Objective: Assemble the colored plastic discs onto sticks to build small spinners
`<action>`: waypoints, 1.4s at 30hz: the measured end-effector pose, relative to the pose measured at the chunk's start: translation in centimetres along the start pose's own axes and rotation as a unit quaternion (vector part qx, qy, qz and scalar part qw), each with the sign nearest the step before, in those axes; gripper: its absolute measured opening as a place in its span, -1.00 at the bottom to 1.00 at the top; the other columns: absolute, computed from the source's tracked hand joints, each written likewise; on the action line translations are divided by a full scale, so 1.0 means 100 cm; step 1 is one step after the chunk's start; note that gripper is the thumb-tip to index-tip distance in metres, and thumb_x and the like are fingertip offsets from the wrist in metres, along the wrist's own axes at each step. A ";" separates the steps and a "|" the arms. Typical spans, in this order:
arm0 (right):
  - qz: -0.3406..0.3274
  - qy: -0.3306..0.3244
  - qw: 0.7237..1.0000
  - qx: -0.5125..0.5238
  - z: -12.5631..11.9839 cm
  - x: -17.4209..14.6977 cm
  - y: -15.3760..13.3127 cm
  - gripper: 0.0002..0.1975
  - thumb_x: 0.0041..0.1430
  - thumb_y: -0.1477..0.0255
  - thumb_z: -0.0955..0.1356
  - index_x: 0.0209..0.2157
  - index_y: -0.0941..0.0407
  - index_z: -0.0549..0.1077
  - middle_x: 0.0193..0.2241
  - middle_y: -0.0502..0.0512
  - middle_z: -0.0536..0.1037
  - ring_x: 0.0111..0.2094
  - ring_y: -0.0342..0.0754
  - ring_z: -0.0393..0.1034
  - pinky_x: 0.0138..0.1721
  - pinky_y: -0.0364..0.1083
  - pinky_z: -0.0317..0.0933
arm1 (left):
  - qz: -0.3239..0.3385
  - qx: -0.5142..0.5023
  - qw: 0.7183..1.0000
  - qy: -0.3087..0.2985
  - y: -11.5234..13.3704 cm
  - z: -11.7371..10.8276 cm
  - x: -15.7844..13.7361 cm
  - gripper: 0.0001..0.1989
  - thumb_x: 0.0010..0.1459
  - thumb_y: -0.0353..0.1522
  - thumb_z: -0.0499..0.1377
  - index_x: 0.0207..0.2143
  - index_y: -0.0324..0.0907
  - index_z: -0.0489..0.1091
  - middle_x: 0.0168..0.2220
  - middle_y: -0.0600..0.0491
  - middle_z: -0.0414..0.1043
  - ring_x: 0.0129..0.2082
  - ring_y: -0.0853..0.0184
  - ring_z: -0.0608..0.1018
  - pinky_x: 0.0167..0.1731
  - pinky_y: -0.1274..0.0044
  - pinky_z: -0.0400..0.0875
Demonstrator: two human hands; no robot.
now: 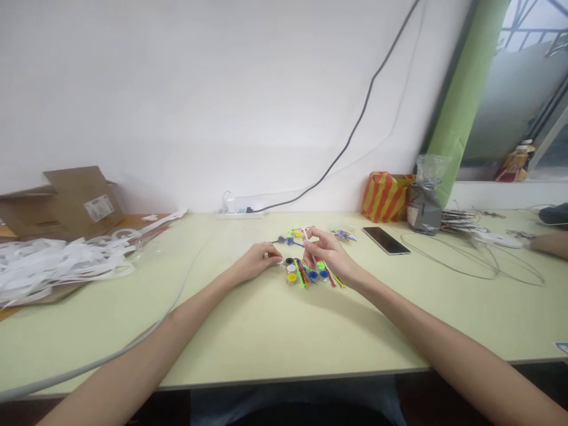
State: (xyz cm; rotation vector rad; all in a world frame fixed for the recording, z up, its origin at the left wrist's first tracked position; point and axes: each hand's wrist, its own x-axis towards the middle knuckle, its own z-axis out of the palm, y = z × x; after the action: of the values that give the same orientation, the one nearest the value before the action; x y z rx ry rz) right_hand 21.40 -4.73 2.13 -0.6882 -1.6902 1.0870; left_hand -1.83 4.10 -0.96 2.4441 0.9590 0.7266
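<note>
My left hand (256,261) is closed, thumb and fingertips pinched at a small round white piece at the left edge of a group of small parts. Between thumb and fingers of my right hand (331,251) is a thin white strip (306,236), held tilted above that group. Below the hands stand small clear round pots with coloured tops: a yellow one (291,277), a white one (290,268) and a blue one (323,275) among them. Bundles of coloured strips (303,274) lie beside them. Just behind are more round blue pieces (290,241).
A phone (386,240) lies to the right, near coiled wire (497,269). White strips (57,263) pile up by a cardboard box (84,201) at left. A grey cable (146,334) crosses over my left forearm. Another person's arm (550,244) rests at the far right.
</note>
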 end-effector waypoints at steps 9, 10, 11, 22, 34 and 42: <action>-0.002 0.061 0.997 -0.055 0.002 0.001 -0.002 -0.63 0.30 0.12 0.33 -0.44 0.12 0.35 -0.52 0.00 0.47 -0.49 -0.14 0.28 -0.41 -0.14 0.14 | 0.026 0.026 0.994 0.102 0.012 -0.012 -0.001 -0.60 0.33 -0.10 0.05 -0.25 -0.18 0.54 -0.35 0.03 0.51 -0.35 0.31 0.44 -0.32 0.50 0.29; -0.001 0.079 0.994 -0.079 0.002 0.001 -0.002 -0.61 0.29 0.13 0.33 -0.47 0.13 0.39 -0.55 -0.02 0.40 -0.50 -0.16 0.24 -0.44 -0.15 0.09 | 0.031 0.026 0.992 0.118 0.019 -0.015 -0.002 -0.59 0.33 -0.10 0.05 -0.31 -0.19 0.53 -0.41 0.05 0.48 -0.39 0.33 0.41 -0.35 0.50 0.27; 0.004 0.094 0.991 -0.098 0.001 0.002 -0.002 -0.60 0.28 0.12 0.34 -0.48 0.14 0.43 -0.60 -0.06 0.32 -0.53 -0.17 0.17 -0.48 -0.15 0.04 | 0.036 0.023 0.992 0.117 0.028 -0.016 -0.003 -0.59 0.33 -0.10 0.06 -0.34 -0.20 0.52 -0.43 0.06 0.46 -0.41 0.35 0.39 -0.36 0.51 0.25; 0.031 0.052 0.998 -0.029 0.004 0.004 -0.001 -0.56 0.15 0.02 0.41 -0.46 0.13 0.37 -0.57 -0.01 0.45 -0.58 -0.17 0.24 -0.55 -0.17 0.13 | 0.009 -0.170 0.985 0.039 0.075 0.020 -0.008 -0.66 0.23 -0.11 0.23 -0.33 -0.23 0.56 -0.38 0.00 0.56 -0.44 0.34 0.49 -0.40 0.52 0.39; 0.022 0.121 0.992 -0.037 -0.006 0.005 0.019 -0.75 0.16 0.28 0.35 -0.17 0.10 0.37 -0.44 -0.04 0.44 -0.50 -0.15 0.38 -0.51 -0.17 0.28 | -0.035 0.317 0.948 -0.006 0.020 -0.049 -0.014 -0.86 0.10 -0.46 0.09 -0.47 -0.14 0.42 -0.52 0.00 0.41 -0.48 0.24 0.43 -0.41 0.47 0.16; 0.007 0.131 0.988 -0.075 -0.007 0.006 0.017 -0.85 0.07 0.42 0.29 -0.30 0.13 0.42 -0.51 -0.06 0.40 -0.60 -0.21 0.29 -0.55 -0.18 0.23 | -0.046 0.235 0.965 -0.102 0.038 -0.042 -0.017 -0.69 0.14 -0.23 0.16 -0.62 -0.14 0.30 -0.61 0.07 0.30 -0.60 0.33 0.29 -0.49 0.46 0.06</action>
State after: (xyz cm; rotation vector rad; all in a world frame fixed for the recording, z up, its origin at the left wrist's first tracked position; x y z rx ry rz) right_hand 21.74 -3.27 0.89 -0.8998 -1.5510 0.8429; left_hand -3.56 1.08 3.86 2.7771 1.2662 0.2196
